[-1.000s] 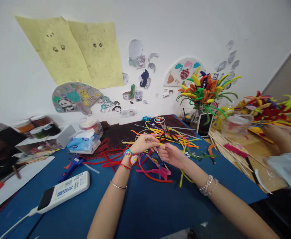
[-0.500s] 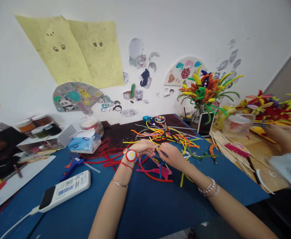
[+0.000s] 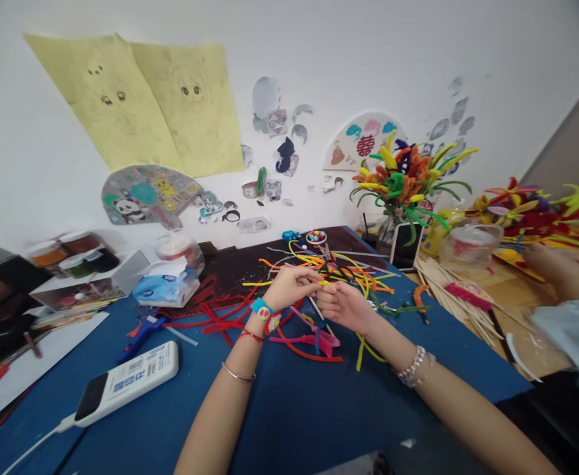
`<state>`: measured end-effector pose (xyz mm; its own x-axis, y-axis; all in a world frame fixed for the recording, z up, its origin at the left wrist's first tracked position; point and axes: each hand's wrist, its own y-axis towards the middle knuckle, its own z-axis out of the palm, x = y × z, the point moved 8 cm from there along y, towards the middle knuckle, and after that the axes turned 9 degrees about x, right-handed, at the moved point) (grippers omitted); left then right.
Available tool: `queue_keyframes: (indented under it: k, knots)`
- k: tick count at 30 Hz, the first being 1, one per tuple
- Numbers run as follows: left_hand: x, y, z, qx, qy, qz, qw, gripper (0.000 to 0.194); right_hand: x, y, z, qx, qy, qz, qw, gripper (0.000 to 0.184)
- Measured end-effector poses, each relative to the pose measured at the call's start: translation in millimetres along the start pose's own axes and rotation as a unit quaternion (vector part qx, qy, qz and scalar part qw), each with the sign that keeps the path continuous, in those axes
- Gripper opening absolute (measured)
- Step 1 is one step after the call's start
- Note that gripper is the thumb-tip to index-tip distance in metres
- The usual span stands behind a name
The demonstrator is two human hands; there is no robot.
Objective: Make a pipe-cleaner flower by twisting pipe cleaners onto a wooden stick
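My left hand and my right hand meet over the middle of the table, fingertips almost touching. Between them shows a short bit of yellow pipe cleaner, pinched from both sides. Fingers of the right hand are curled in, hiding part of it. A thin pale stick slants down below the fingertips; whether it is held or lying there I cannot tell. Close beneath lie a pink pipe-cleaner piece and red pipe cleaners. Yellow and orange pipe cleaners are heaped behind.
On the left are a white power bank with its cable, a blue glue gun and a tissue pack. A pipe-cleaner bouquet, a phone and wooden sticks stand or lie right. Another person's hand is far right.
My left wrist has turned, bringing a blue part of its bracelet into sight. My right hand has rolled so its curled fingers show. The yellow piece between the fingertips is now plainer.
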<state>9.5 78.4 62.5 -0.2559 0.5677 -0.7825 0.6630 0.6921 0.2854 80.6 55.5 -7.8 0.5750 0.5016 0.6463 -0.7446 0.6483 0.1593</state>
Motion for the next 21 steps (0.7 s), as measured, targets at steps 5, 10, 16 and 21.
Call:
queue_keyframes:
  k: [5,10,16,21]
  knots:
    - [-16,-1,-3.1,-0.049,0.143,0.062,0.987,0.019,3,-1,2,0.012,0.0,0.001,1.0,0.02]
    - [-2,1,0.8,-0.021,0.091,0.002,0.996,0.022,3,0,-1,-0.009,-0.056,-0.006,0.998,0.02]
    - [-9,0,2.7,-0.015,0.157,0.002,0.988,0.022,6,-1,-5,-0.046,-0.158,-0.001,0.986,0.019]
    - [-16,0,0.4,-0.011,0.196,0.016,0.98,0.023,8,-1,-5,-0.044,-0.193,-0.004,0.98,0.018]
